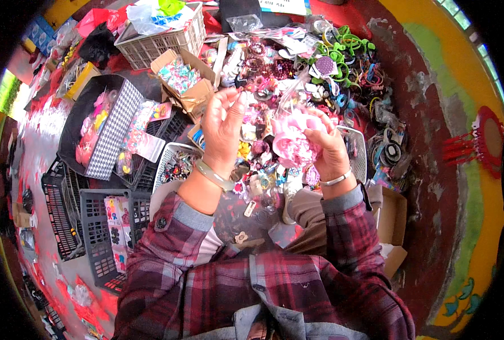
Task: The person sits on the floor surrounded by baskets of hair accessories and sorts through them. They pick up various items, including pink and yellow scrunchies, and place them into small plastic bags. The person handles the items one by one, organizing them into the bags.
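My right hand [332, 152] is closed round a light pink, ruffled fabric flower [290, 141]. Clear plastic film [296, 93] rises just above the flower; whether it wraps it I cannot tell. To the left, my left hand [222, 127] is raised with its fingers curled and thumb and fingertips close together. Anything between those tips is too small to make out. Beneath both hands spreads a dense heap of small hair accessories and trinkets [257, 150]. Green hair bands [348, 48] lie at the heap's far right.
A white basket [175, 148] of trinkets stands by my left wrist, and another white basket [358, 148] by my right. Leftward are a houndstooth box [111, 133], a cardboard box [205, 90] of packets and a dark crate [96, 218]. An opened carton [392, 218] sits beside my right forearm.
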`<state>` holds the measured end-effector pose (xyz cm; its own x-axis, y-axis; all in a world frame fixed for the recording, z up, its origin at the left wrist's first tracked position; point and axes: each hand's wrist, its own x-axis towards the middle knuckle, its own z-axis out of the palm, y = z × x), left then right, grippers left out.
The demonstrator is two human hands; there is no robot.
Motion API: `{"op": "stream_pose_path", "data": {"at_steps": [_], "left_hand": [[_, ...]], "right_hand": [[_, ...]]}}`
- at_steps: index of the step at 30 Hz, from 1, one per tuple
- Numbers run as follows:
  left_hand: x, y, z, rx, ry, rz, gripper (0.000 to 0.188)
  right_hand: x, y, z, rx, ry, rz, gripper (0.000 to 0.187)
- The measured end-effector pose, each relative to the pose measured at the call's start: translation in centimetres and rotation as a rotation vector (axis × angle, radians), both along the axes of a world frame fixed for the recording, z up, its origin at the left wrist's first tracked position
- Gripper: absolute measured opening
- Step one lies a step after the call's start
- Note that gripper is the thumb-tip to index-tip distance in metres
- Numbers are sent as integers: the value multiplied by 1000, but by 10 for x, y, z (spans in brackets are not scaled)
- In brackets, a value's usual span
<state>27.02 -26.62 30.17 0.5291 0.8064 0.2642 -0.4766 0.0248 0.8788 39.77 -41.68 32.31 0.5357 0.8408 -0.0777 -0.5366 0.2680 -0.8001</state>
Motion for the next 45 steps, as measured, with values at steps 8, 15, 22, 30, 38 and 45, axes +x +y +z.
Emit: {"op": "stream_pose_path", "data": {"at_steps": [8, 15, 22, 30, 38, 45], "left_hand": [[13, -25, 1, -677, -286, -896, 79], [13, -17, -3, -704, -328, -577, 39], [5, -11, 3, -521, -97, -428, 36], [11, -21, -3, -477, -102, -511, 34], [12, -19, -10, -502, -84, -489, 30], [4, -12, -1, -587, -86, -528, 30]], "right_hand": [[-10, 6, -2, 137, 152, 136, 46], [-13, 11, -3, 70, 122, 36, 43], [-6, 10, -4, -7, -65, -119, 38], [-12, 9, -10, -103, -475, -218, 14], [-19, 10, 2, -389, -1331, -233, 60], [-20, 11, 0, -423, -1180, -316, 48]]}}
